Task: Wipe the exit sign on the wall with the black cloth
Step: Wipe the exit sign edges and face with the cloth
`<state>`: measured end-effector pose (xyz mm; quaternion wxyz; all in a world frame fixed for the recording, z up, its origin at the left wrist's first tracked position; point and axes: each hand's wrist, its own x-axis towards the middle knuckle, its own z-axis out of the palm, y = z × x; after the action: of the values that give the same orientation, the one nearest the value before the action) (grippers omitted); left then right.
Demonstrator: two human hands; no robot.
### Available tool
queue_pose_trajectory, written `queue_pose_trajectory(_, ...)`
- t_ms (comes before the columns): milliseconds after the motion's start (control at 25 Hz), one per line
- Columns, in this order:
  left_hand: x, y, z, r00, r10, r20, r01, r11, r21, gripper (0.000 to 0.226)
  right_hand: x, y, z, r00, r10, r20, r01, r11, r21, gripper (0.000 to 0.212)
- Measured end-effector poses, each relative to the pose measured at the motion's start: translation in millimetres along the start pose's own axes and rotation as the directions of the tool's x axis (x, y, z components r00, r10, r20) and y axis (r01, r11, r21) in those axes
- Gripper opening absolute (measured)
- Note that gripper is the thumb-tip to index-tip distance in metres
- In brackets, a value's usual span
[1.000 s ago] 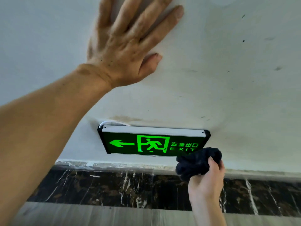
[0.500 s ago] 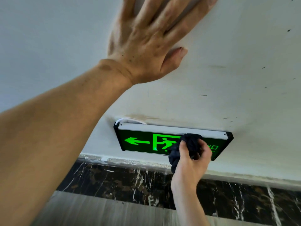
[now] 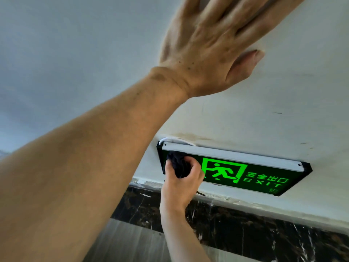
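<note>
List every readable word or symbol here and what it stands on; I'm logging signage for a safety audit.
"安全出口": green characters on the exit sign, right part of its face.
"EXIT": green letters just below those characters.
Running-figure-in-doorway pictogram: centre of the sign, no words.
Small green marks at the sign's lower right corner: too small to read.
The sign's left end is hidden by the black cloth in the right hand.

A dark veined marble skirting (image 3: 264, 231) borders the scuffed white wall (image 3: 283, 91).

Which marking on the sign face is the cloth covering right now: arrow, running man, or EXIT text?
The arrow. The black cloth in the right hand hides the exit sign's left end; the running man and EXIT text show uncovered.
</note>
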<state>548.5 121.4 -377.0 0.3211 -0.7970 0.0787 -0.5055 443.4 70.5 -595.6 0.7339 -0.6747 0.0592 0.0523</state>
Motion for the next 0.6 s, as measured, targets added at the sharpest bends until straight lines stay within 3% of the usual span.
queue_pose_trajectory(200, 1.9, 0.2, -1.3, 1.0, 0.005, 0.0, -0.005, 1.0, -0.005, 0.051, -14.3, -1.9, 19.0, 0.981, 0.019, 0.194, -0.004, 0.997, -0.075, 0.031)
queue_pose_trajectory(320, 2.5, 1.1, -1.9, 1.0, 0.013, -0.013, -0.013, 1.0, -0.016, 0.053, -11.9, 0.3, -1.0, 0.971, 0.039, 0.237, -0.037, 0.999, -0.013, 0.029)
queue_pose_trajectory(440, 1.9, -0.7, -2.8, 1.0, 0.002, -0.026, -0.004, 0.997, -0.077, 0.056, 2.5, 11.2, -63.0, 0.983, 0.146, 0.114, -0.159, 0.98, 0.123, 0.03)
queue_pose_trajectory(600, 0.6, -1.2, -1.8, 1.0, -0.011, -0.003, 0.011, 0.998, -0.061, 0.058, 41.9, 15.4, -163.7, 0.95, 0.165, -0.264, -0.111, 0.972, 0.209, 0.029)
